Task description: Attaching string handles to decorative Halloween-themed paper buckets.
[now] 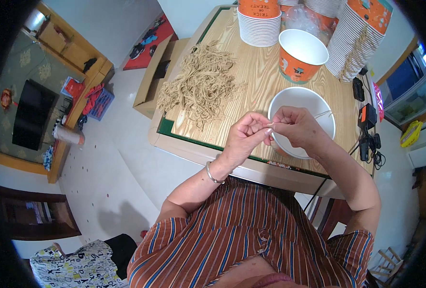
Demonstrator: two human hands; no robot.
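My left hand [245, 137] and my right hand [300, 128] meet fingertip to fingertip over the near rim of a white-lined paper bucket [299, 98]. Both are closed in a pinch on something small, mostly hidden by the fingers. Inside the bucket, a short pale cord [323, 114] shows near its right wall, beside my right hand. Just behind stands an orange printed paper bucket [300, 71], its white inside facing up. To the left of my hands, a loose tangled heap of tan twine [201, 84] lies on the wooden tabletop [253, 91].
Nested stacks of orange and white buckets [259, 30] stand at the back, one with twine strands [356, 53] hanging over it. Black adapters and cables [366, 144] line the right edge. Small beads [282, 165] lie along the near edge. An opened cardboard box [150, 79] is beyond the left edge.
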